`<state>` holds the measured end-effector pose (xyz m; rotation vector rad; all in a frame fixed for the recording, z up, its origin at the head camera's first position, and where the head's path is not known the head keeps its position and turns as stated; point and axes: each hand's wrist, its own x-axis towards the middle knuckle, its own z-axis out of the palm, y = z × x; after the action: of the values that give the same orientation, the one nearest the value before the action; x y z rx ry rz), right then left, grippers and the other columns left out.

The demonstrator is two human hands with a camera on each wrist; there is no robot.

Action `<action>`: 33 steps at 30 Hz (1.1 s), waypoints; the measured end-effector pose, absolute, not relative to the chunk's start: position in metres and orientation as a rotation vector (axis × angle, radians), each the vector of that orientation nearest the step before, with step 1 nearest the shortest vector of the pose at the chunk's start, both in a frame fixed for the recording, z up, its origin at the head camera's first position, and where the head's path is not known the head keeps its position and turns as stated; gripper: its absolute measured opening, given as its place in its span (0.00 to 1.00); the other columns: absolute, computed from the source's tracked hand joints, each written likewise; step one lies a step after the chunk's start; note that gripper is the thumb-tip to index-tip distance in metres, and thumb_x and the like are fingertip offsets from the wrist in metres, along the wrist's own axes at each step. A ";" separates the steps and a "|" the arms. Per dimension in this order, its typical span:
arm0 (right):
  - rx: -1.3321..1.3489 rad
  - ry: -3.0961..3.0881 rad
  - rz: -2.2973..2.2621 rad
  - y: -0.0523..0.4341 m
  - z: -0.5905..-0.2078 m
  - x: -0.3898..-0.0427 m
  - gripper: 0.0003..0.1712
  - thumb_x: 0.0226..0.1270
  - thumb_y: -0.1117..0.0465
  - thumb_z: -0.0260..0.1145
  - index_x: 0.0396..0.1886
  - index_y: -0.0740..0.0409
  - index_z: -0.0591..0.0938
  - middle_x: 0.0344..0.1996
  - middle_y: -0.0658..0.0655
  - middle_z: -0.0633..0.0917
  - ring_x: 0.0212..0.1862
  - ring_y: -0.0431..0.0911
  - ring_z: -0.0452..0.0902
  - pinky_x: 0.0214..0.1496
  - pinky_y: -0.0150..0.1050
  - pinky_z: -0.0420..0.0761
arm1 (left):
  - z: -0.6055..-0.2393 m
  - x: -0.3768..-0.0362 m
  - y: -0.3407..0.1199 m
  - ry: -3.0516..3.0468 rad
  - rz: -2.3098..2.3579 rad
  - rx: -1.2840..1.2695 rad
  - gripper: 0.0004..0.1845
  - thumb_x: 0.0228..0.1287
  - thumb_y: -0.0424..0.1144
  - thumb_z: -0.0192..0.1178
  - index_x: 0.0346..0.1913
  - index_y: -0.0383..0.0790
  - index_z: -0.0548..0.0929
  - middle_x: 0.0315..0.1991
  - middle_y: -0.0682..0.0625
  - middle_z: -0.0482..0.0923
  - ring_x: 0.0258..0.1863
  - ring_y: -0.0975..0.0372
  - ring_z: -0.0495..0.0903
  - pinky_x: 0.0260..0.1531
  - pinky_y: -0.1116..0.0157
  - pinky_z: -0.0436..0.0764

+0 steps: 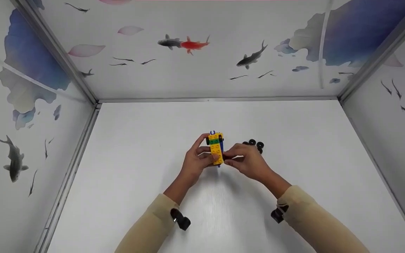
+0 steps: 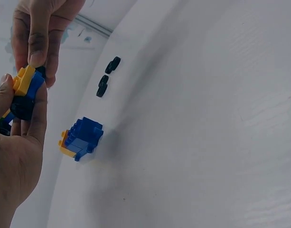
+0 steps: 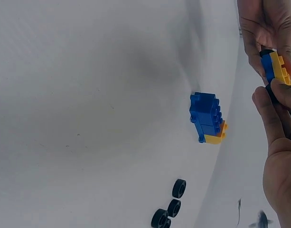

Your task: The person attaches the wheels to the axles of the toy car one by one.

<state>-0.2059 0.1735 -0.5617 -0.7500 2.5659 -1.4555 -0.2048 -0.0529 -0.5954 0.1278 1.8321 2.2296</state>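
Yellow, green and blue, the brick car is held above the white table, pinched between left hand and right hand fingers. Black wheels lie just right; a blue brick block sits beneath.

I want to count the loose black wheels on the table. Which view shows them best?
The right wrist view: the black wheels lie unobstructed, about four. The head view shows them small beside the right hand; the left wrist view shows only two.
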 end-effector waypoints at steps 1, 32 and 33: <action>-0.748 2.565 -1.457 0.173 -0.562 -0.206 0.16 0.64 0.64 0.73 0.50 0.44 0.90 0.41 0.46 0.86 0.48 0.41 0.86 0.48 0.34 0.88 | -0.596 -0.205 -0.053 1.832 2.229 0.128 0.43 0.59 0.42 0.73 0.74 0.69 0.65 0.55 0.42 0.80 0.53 0.52 0.86 0.50 0.57 0.88; -0.710 2.549 -1.481 0.173 -0.564 -0.207 0.17 0.64 0.63 0.74 0.50 0.42 0.90 0.41 0.44 0.85 0.48 0.39 0.86 0.49 0.35 0.88 | -0.590 -0.209 -0.053 1.913 2.133 0.166 0.41 0.61 0.44 0.72 0.73 0.74 0.65 0.55 0.44 0.81 0.53 0.53 0.87 0.51 0.57 0.88; -0.710 2.549 -1.478 0.173 -0.565 -0.207 0.17 0.64 0.63 0.74 0.50 0.41 0.90 0.42 0.45 0.85 0.48 0.39 0.86 0.49 0.35 0.88 | -0.589 -0.209 -0.052 1.926 2.119 0.167 0.41 0.61 0.44 0.72 0.74 0.73 0.64 0.55 0.45 0.80 0.53 0.53 0.87 0.51 0.57 0.88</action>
<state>-0.2067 0.1731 -0.5651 -0.7097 2.5492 -1.4782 -0.2088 -0.0524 -0.5890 0.1673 1.9257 2.1190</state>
